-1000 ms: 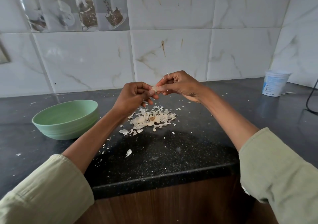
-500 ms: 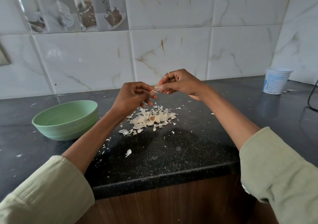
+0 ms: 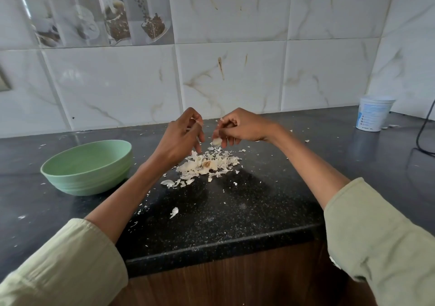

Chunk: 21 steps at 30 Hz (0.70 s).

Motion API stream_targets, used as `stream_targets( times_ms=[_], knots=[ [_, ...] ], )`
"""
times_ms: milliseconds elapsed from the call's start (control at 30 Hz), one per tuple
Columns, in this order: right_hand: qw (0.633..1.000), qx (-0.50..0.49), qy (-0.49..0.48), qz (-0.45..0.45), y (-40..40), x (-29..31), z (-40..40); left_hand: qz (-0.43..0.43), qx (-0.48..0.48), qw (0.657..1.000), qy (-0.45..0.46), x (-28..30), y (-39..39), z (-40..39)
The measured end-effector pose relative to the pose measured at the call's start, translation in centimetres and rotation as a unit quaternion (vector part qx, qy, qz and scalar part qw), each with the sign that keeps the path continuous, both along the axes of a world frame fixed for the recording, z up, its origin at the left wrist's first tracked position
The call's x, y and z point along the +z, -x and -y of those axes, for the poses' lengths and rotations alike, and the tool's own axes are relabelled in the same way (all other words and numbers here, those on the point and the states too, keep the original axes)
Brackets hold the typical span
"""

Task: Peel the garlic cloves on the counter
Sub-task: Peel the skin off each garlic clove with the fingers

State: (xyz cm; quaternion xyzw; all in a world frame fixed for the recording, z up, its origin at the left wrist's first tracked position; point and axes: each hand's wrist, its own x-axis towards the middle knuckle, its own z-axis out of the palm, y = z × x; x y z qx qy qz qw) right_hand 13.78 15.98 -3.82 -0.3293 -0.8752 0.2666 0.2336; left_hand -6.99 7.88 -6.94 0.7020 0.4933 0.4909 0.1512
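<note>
Dark desk (image 3: 235, 211) by tiled wall | big peel pile (image 3: 207, 164) mid-desk, much peeled | right hand (image 3: 242, 128) grip pinched a clove (image 3: 217, 141) | left hand (image 3: 181, 136) grip pinched a peel bit (image 3: 199, 122) | green bowl (image 3: 87, 167) near left edge, inside hidden.

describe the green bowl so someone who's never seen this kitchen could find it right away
On the black counter under the marble-tiled wall, look left of the left hand and the pile of garlic skins. The green bowl sits there, the only pale green, wide, ridged dish; the white tub stands far right.

Green bowl (image 3: 86, 167) at left, white tub (image 3: 374, 113) w/ black cable (image 3: 423, 126) far right.
</note>
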Motion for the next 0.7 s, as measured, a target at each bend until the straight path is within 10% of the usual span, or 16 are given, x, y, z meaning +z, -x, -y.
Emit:
stream_targets(
  times_ms=[700],
  knots=[
    [0.986,0.029,-0.103,-0.131,2.7,-0.6,1.7,-0.041,0.064,0.997,-0.011,-0.1,-0.1,-0.3]
  ],
)
